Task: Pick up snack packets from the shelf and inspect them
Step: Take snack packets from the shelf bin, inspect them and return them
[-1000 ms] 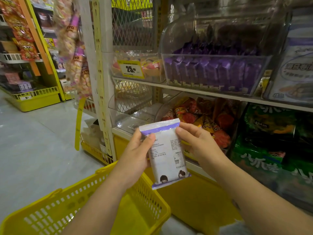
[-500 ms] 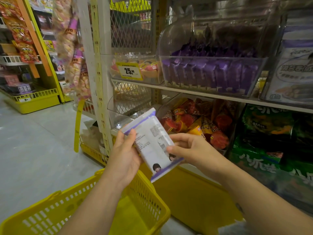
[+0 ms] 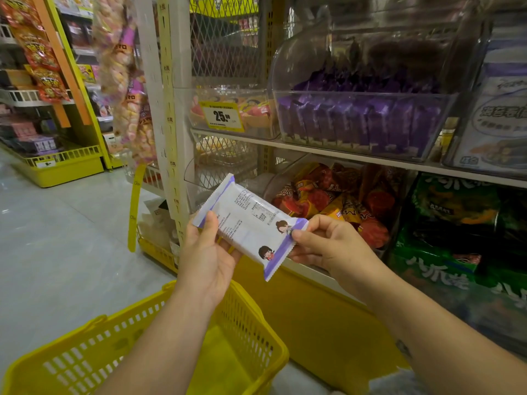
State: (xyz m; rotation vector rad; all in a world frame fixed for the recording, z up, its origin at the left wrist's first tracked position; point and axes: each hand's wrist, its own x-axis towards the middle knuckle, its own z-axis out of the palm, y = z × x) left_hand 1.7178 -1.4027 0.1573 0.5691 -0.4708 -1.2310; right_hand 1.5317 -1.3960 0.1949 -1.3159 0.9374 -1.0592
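Store aisle shelving fills the view: a clear bin of purple packets (image 3: 362, 121) sits on the upper shelf (image 3: 328, 151) beside a yellow price tag (image 3: 222, 116), with red-and-orange snack bags (image 3: 328, 201) and green packs (image 3: 450, 223) below, and a yellow shopping basket (image 3: 85, 354) down by our forearms. A second ago we held the white snack packet (image 3: 251, 226) upright with both hands near its top edge. Now it has swung over to lie on a slant, its upper end to the left and its lower end to the right. Our left hand (image 3: 205, 258) grips the upper-left part, thumb across the printed face and fingers behind. Our right hand (image 3: 328, 246) has dropped to pinch the purple sealed end on the right. We take this turning as the inspection under way: the pickup is done and we are reading the back. The packet hangs in the air in front of the lower shelf, above the basket and touching neither. It is a flat, pillow-style wrapper, white with purple bands at both crimped ends. It carries small blocks of fine print, too small to read, and two little cartoon figures near the right end.
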